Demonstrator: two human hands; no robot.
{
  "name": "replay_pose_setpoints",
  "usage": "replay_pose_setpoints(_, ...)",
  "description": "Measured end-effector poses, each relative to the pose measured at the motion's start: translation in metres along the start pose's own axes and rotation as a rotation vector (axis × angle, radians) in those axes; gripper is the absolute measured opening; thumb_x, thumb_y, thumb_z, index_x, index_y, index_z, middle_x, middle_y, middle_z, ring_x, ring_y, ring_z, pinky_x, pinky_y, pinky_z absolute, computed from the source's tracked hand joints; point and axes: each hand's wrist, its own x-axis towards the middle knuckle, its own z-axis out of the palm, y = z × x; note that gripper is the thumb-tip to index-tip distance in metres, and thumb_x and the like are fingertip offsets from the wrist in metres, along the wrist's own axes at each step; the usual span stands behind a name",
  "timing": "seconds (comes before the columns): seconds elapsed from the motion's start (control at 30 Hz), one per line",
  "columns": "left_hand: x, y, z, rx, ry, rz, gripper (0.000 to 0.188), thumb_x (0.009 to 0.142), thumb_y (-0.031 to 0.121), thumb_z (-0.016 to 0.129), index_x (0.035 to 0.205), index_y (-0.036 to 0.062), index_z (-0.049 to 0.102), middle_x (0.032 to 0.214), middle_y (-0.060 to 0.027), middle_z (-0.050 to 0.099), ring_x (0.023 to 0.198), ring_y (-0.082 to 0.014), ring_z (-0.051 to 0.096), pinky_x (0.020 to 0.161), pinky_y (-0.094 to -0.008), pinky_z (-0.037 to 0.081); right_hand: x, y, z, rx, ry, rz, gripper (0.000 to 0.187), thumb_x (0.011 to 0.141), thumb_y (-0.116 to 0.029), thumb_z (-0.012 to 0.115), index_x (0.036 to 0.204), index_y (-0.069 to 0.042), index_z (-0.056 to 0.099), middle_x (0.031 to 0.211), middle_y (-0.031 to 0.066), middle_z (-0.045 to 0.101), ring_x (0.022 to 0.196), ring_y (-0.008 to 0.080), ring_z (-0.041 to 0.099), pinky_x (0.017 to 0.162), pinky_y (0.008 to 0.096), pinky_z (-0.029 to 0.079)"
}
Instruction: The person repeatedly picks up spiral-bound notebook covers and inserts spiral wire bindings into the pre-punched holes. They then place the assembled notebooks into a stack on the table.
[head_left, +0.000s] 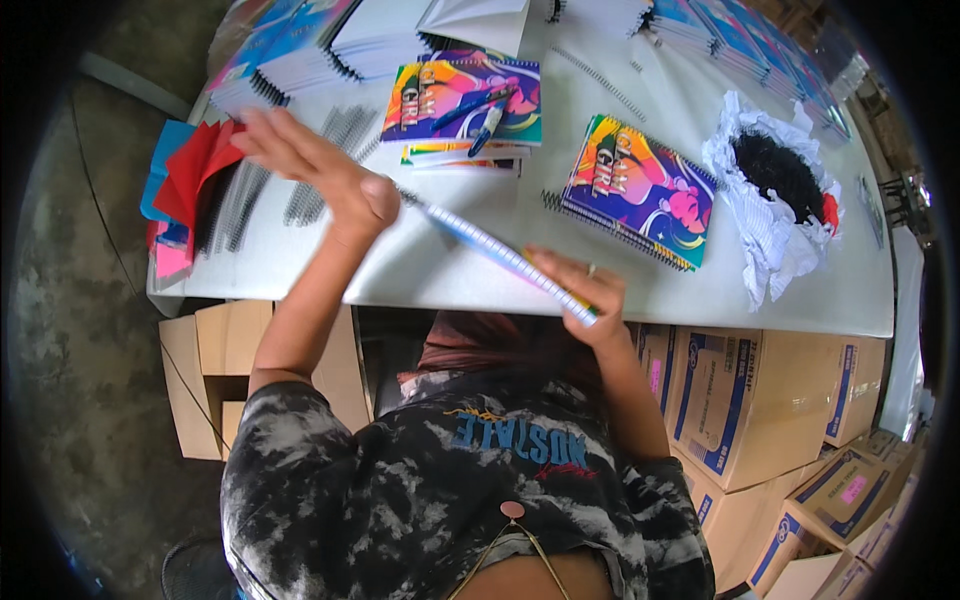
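Coil (410,198) likely being threaded into notebook (506,261).
Right hand (588,288) grips it; left hand (335,178) spreads open; next likely needs steady turning.

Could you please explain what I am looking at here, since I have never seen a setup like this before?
There is no robot here: these are a person's own bare hands. The single picture comes from a wide fisheye camera worn on the head, looking down, so straight edges bend near the rim.

The right hand holds a spiral notebook with its coiled edge turned up. The left hand is open and blurred, near the coil's far end; whether it touches is unclear.

On the white table lie colorful notebooks in a middle stack with pens on top, a right-hand stack, loose binding coils, and crumpled striped wrapping around a dark tangle.
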Motion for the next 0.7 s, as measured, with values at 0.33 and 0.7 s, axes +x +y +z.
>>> replay_pose_setpoints(0.33, 0.008, -0.003, 0.007, -0.283, 0.286, -0.424, 0.106, 0.073, 0.076, 0.039, 0.139, -0.0041, 0.015, 0.143, -0.0285, 0.008, 0.134, -0.0414, 0.002, 0.105, -0.0556, 0.001, 0.006, -0.011, 0.011, -0.045, -0.018, -0.065, 0.034, 0.07, 0.001, 0.067, 0.104, 0.003, 0.062, 0.102, 0.0192, 0.063, 0.09, 0.0284, 0.064, 0.078, 0.032, 0.051)
replay_pose_setpoints(0.7, -0.029, 0.027, 0.012, -0.161, -0.145, 0.266, 0.115, 0.067, 0.082, 0.036, 0.13, -0.0127, 0.024, 0.14, -0.0349, 0.008, 0.13, -0.0486, 0.011, 0.104, -0.0582, 0.006, -0.007, -0.001, 0.008, -0.043, 0.079, -0.022, 0.037, 0.07, 0.0, 0.067, 0.107, 0.001, 0.061, 0.105, 0.0188, 0.062, 0.093, 0.0279, 0.064, 0.078, 0.0326, 0.051)
